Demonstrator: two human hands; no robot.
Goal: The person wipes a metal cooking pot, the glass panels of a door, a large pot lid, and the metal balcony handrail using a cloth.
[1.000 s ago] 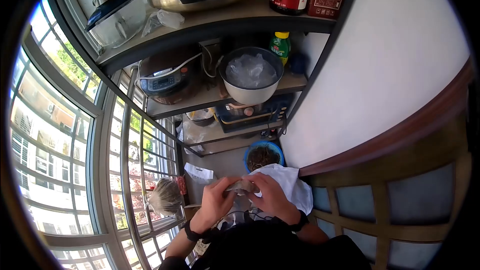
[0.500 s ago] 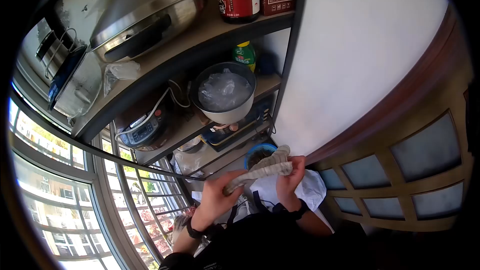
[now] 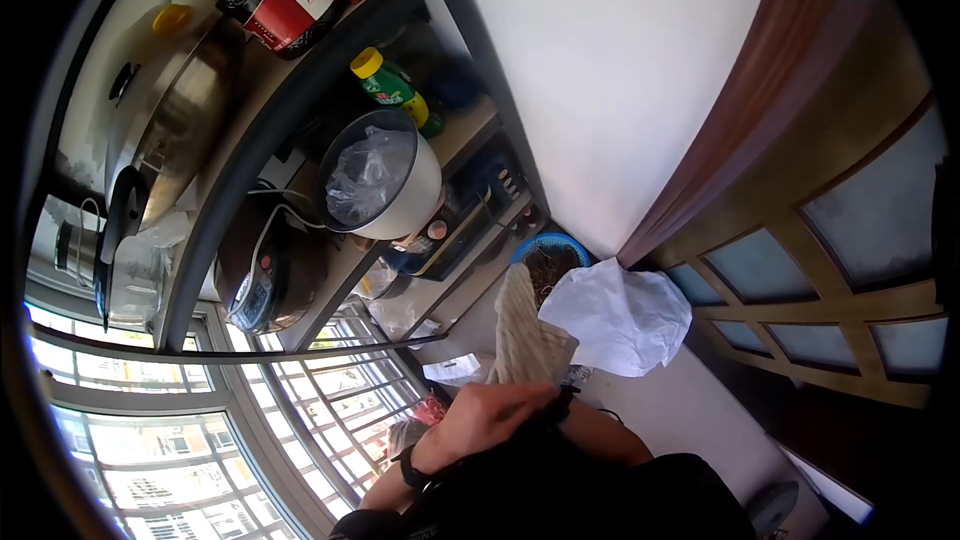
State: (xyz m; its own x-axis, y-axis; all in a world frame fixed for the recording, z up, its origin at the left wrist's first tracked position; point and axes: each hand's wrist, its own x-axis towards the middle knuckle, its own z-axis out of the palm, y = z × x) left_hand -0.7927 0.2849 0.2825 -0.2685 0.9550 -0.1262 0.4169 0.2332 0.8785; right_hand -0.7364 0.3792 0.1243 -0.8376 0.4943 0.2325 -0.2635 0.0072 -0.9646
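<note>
A beige ribbed knitted cloth piece, like a glove (image 3: 525, 335), stands up in front of me at the lower middle. My left hand (image 3: 485, 420) is closed at its lower edge, beside the black band (image 3: 565, 403) on my right wrist. The cloth covers my right hand, which appears to be inside it, so its fingers are hidden. Behind the cloth are a blue basket (image 3: 577, 245) with dry brown stuff in it and a white bag (image 3: 615, 318).
Shelves on the left hold a steel pan (image 3: 185, 110), a red-labelled jar (image 3: 285, 5), a green bottle (image 3: 390, 85), a white pot (image 3: 415, 185) and a rice cooker (image 3: 270, 270). Barred windows (image 3: 150, 460) are at the lower left, a panelled door (image 3: 800, 230) at the right.
The cloth was bunched between both hands, then stretched out between them; now it covers my right hand, with my left hand at the wrist. The view has turned, tilting the shelves.
</note>
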